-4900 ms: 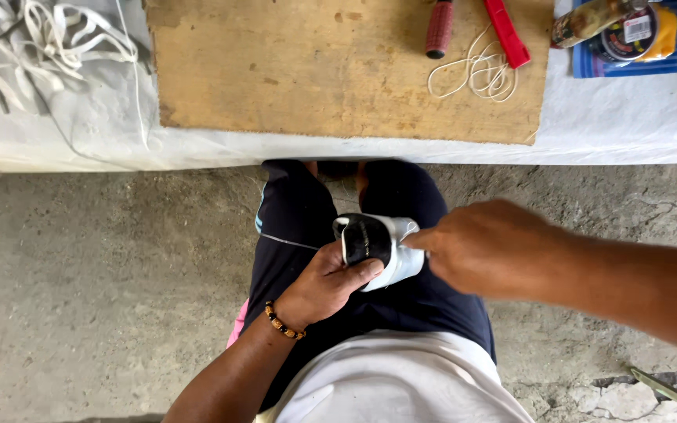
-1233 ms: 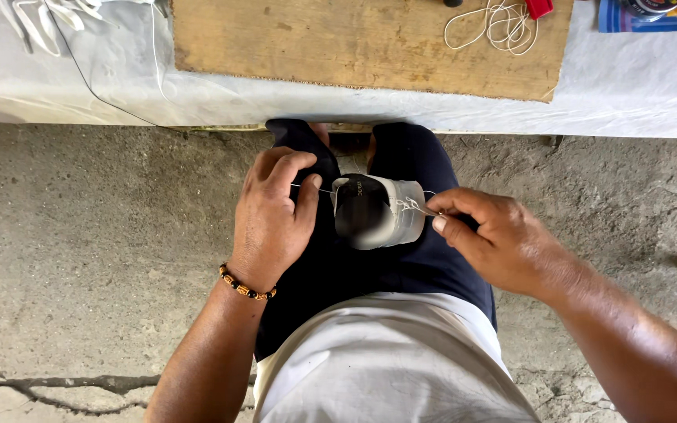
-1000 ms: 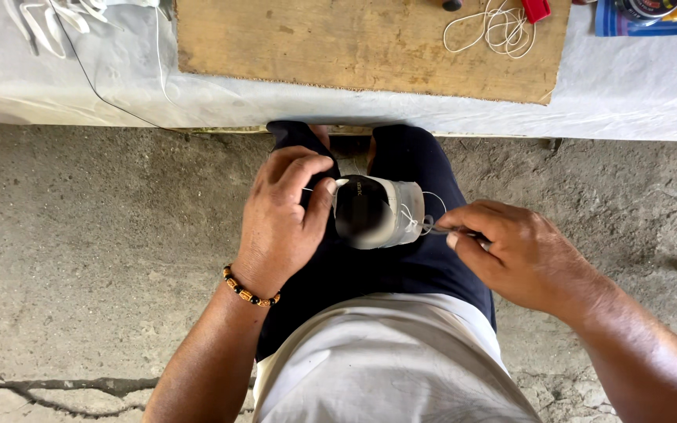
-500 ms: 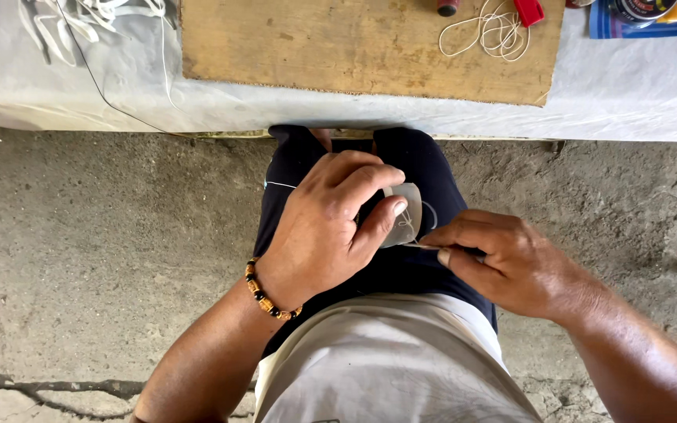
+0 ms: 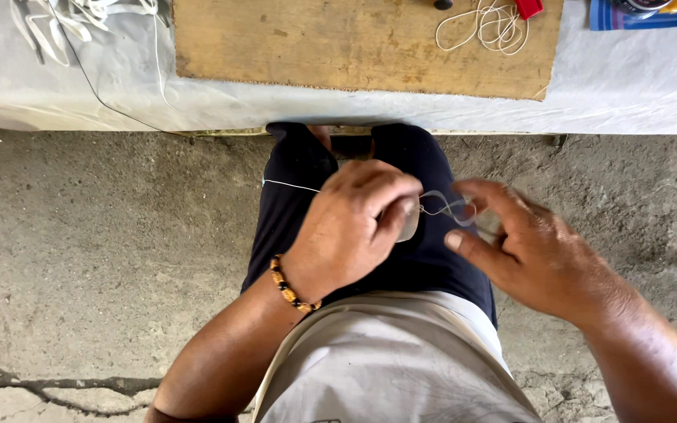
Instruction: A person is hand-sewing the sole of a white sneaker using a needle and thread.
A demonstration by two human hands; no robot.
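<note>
My left hand (image 5: 350,227), with a beaded bracelet on its wrist, is closed over a small grey-white piece (image 5: 410,224) held on my lap; only its right edge shows past my fingers. A thin pale thread (image 5: 440,207) loops out from that edge to my right hand (image 5: 534,251). This hand is blurred by motion just right of the piece, its forefinger and thumb either side of the thread's end. A second strand of thread (image 5: 291,186) lies across my dark trouser leg.
Ahead stands a low table under a white cloth (image 5: 628,86) bearing a wooden board (image 5: 354,39). On the board lie a coil of white cord (image 5: 495,23) and a red tool (image 5: 528,6). White straps (image 5: 80,16) lie far left. The concrete floor (image 5: 80,313) is cracked.
My left hand has closed over the piece, hiding most of it. My right hand has pulled away to the right, drawing out a loop of thread.
</note>
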